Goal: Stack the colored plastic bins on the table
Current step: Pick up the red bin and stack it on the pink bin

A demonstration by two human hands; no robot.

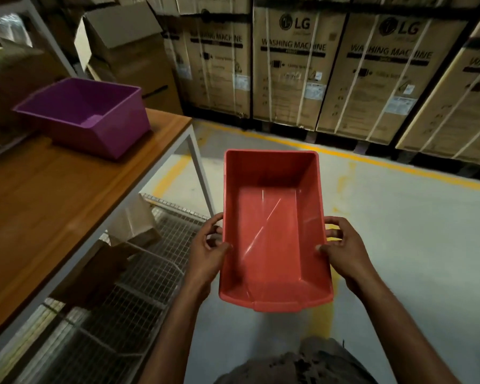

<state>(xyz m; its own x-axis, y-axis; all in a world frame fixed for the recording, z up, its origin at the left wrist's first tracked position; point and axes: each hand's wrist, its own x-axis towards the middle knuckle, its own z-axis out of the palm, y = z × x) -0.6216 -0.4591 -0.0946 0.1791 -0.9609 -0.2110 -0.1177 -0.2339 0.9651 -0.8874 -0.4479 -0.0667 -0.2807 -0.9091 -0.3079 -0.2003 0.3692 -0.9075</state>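
Between our two hands hangs the red bin [272, 231], held out over the floor [399, 231] and just off the corner of the worktop [53, 195]. Our left grip [208, 250] pinches the bin's left long wall, thumb hooked over the rim and fingers curled against the outside. Our right grip [341, 245] does the same on the right wall. Both take hold near the end closest to us, where the front wall dips to a low lip.

We judge the bin light and fairly stiff. It is empty, thin-walled plastic with a glossy floor that shows scuff lines. Smooth walls like these may slide under the fingers, so the rolled rim looks the safest place to hold. A hold nearer the middle of the long sides would probably balance it better.

Well apart, up and to our left, the purple bin [86, 115] sits open-side up near the far edge of the worktop. It seems the same shape, with sloping walls, so we expect the red one to nest inside if the low fronts line up. Under the worktop runs a wire shelf [139, 261]. Beyond a yellow line [372, 162] on the floor stand tall cardboard boxes [288, 65].
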